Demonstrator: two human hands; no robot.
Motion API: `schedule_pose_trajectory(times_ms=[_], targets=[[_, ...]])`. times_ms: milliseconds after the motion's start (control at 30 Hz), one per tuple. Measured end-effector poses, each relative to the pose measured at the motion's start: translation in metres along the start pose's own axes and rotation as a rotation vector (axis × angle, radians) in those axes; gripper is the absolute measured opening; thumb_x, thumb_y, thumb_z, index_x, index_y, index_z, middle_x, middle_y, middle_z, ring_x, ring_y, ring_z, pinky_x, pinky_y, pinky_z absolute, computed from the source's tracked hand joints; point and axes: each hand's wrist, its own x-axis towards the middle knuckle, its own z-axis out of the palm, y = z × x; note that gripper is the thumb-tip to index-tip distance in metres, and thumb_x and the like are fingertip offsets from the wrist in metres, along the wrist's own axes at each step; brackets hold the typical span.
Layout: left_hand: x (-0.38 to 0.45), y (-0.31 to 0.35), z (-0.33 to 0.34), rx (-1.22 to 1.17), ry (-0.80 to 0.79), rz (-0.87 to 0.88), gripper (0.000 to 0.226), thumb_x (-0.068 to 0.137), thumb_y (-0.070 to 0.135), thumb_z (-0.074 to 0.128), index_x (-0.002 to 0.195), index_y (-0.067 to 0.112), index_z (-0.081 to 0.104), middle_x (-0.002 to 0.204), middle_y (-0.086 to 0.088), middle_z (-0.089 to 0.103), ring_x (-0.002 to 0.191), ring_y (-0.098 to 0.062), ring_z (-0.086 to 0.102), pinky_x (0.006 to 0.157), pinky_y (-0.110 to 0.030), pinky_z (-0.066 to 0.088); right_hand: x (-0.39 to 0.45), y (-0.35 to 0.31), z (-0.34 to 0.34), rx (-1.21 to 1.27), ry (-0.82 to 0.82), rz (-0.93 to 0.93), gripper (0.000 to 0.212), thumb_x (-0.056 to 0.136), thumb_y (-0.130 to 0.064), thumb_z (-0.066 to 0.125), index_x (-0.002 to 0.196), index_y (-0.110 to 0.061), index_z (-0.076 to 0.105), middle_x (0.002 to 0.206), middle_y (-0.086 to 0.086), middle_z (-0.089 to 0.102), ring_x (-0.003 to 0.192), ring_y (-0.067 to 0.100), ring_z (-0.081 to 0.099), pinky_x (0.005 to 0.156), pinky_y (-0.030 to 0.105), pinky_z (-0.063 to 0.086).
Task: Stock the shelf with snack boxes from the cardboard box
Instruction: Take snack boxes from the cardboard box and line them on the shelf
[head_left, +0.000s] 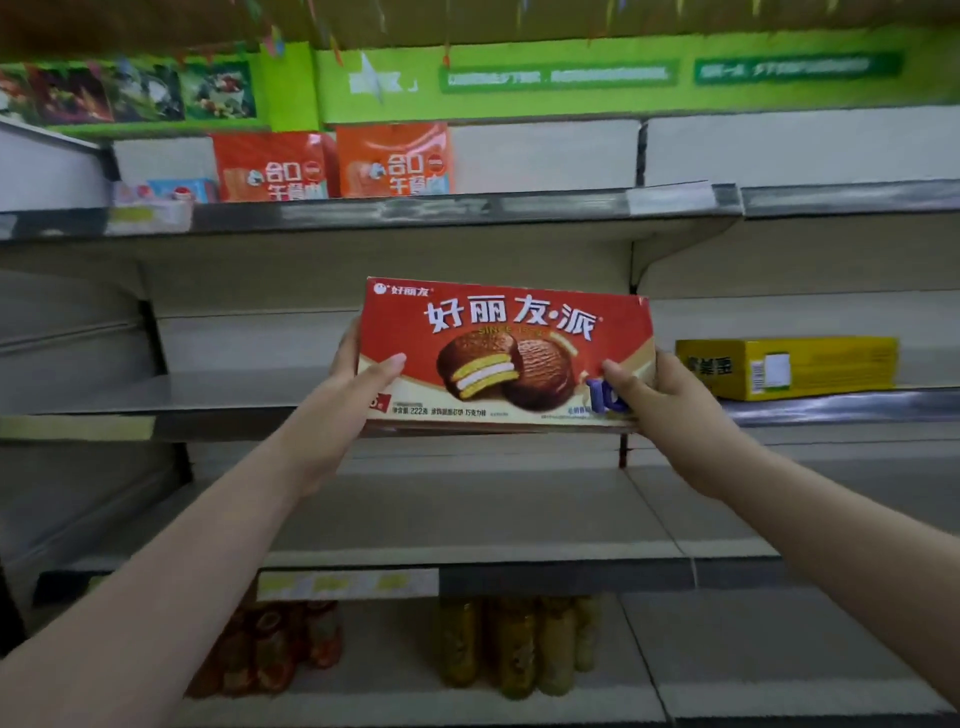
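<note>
Nearby, yellow box, orange packs, bottles

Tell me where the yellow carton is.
In the head view, the yellow rectangular carton lies on the middle shelf at right, beside the held red snack box.

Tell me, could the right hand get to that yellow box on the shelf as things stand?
Probably not right away: the right hand grips one end of the red snack box, shared with the left hand. Nothing stands between it and the yellow box beside it.
</note>
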Motion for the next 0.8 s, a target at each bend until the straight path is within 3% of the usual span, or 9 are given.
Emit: schedule_pose_trajectory(times_ms=[200, 300, 400, 500, 600, 700, 800], targets=[[0.034, -0.011, 0.021, 0.046, -0.049, -0.029, 0.063, 0.093, 0.04, 0.058, 0.145, 0.047, 0.023, 0.093, 0.001, 0.073, 0.095, -0.024, 0.069, 0.093, -0.047, 0.052, 0.036, -0.005, -0.024, -0.063, -0.014, -0.026, 0.036, 0.093, -0.042, 0.056, 0.122, -0.022, 0.049, 0.101, -0.006, 0.066, 0.086, 0.008, 0.064, 0.067, 0.025, 0.048], [0.051, -0.017, 0.031, 0.074, -0.032, -0.053, 0.066, 0.093, 0.036, 0.058, 0.146, 0.043, 0.02, 0.103, 0.001, 0.07, 0.095, -0.019, 0.067, 0.092, -0.042, 0.051, 0.056, 0.004, -0.027, -0.107, -0.014, -0.015, 0.036, 0.093, -0.044, 0.055, 0.122, -0.025, 0.044, 0.101, -0.006, 0.061, 0.082, 0.004, 0.058, 0.062, 0.022, 0.042], [0.073, -0.021, 0.031, 0.083, -0.005, -0.061, 0.085, 0.085, 0.025, 0.069, 0.151, 0.034, 0.015, 0.119, -0.002, 0.063, 0.1, -0.019, 0.066, 0.094, -0.04, 0.051, 0.072, 0.009, -0.024, -0.147, -0.009, -0.03, 0.045, 0.094, -0.04, 0.056, 0.132, -0.019, 0.042, 0.114, -0.002, 0.059, 0.091, 0.012, 0.057, 0.066, 0.024, 0.041], [0.098, -0.026, 0.019, 0.166, -0.032, -0.082, 0.115, 0.063, 0.026, 0.086, 0.151, 0.035, 0.014, 0.123, -0.002, 0.061, 0.105, -0.02, 0.065, 0.098, -0.045, 0.05, 0.091, 0.015, -0.019, -0.133, -0.029, -0.066, 0.051, 0.094, -0.026, 0.06, 0.138, -0.014, 0.037, 0.122, -0.001, 0.056, 0.1, 0.013, 0.055, 0.071, 0.021, 0.043], [0.122, -0.034, 0.012, 0.239, -0.084, -0.103, 0.097, 0.062, 0.019, 0.086, 0.142, 0.028, 0.031, 0.124, -0.002, 0.061, 0.113, -0.022, 0.061, 0.101, -0.046, 0.048, 0.109, 0.019, -0.009, -0.155, -0.033, -0.047, 0.054, 0.093, -0.02, 0.062, 0.139, -0.012, 0.034, 0.127, 0.0, 0.055, 0.104, 0.012, 0.053, 0.082, 0.026, 0.044], [0.145, -0.045, 0.009, 0.176, -0.129, -0.152, 0.085, 0.071, 0.001, 0.078, 0.139, 0.025, 0.033, 0.125, -0.006, 0.06, 0.113, -0.024, 0.061, 0.085, -0.039, 0.055, 0.126, 0.027, 0.006, -0.192, -0.012, 0.031, 0.054, 0.091, -0.018, 0.064, 0.137, -0.012, 0.035, 0.131, 0.006, 0.055, 0.102, 0.016, 0.053, 0.084, 0.031, 0.043], [0.167, -0.06, 0.003, 0.233, -0.154, -0.174, 0.086, 0.066, 0.0, 0.082, 0.136, 0.023, 0.037, 0.122, -0.006, 0.061, 0.106, -0.022, 0.063, 0.075, -0.034, 0.056, 0.141, 0.038, 0.014, -0.231, -0.025, 0.079, 0.057, 0.086, -0.014, 0.071, 0.134, -0.012, 0.039, 0.126, 0.005, 0.058, 0.104, 0.02, 0.058, 0.087, 0.033, 0.047]])
